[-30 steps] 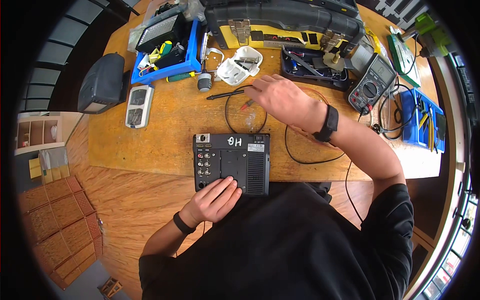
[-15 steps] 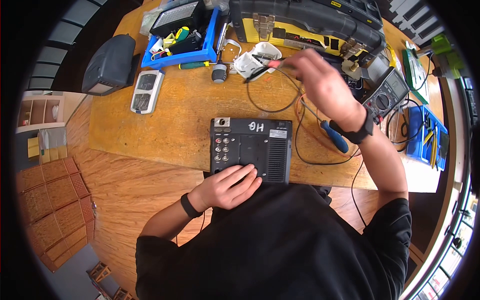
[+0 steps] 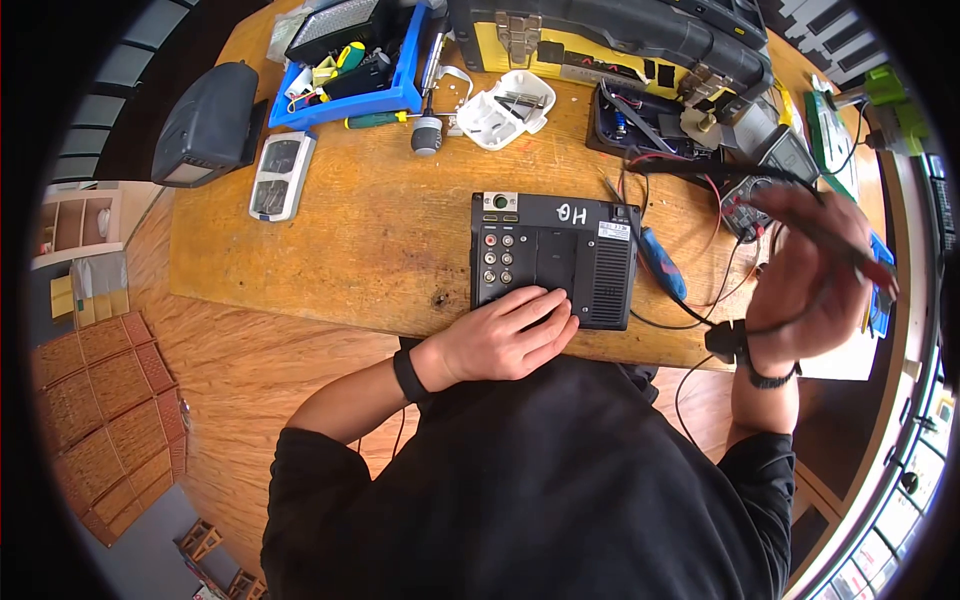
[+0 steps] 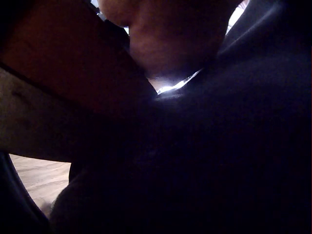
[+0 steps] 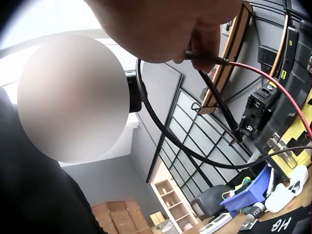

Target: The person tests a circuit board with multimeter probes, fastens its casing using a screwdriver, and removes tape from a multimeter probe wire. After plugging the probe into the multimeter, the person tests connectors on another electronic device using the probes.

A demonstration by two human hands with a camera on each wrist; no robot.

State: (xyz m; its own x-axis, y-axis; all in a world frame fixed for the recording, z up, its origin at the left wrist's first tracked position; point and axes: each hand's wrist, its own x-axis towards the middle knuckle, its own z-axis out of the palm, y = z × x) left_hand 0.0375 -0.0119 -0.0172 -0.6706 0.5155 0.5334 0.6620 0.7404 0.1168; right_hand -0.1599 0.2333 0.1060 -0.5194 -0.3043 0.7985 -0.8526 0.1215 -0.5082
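Black-and-yellow toolbox (image 3: pixel 620 62), blue open bin (image 3: pixel 350 106)

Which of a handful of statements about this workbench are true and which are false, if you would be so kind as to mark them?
1. The left hand rests on the black device marked HQ. True.
2. The right hand holds the blue-handled tool. False: it holds test leads, and the blue-handled tool lies beside the black device.
3. The small white case is closed. False: it lies open.
4. The multimeter is farther to the person's right than the black device. True.
5. The black device stands on its edge. False: it lies flat on the table.
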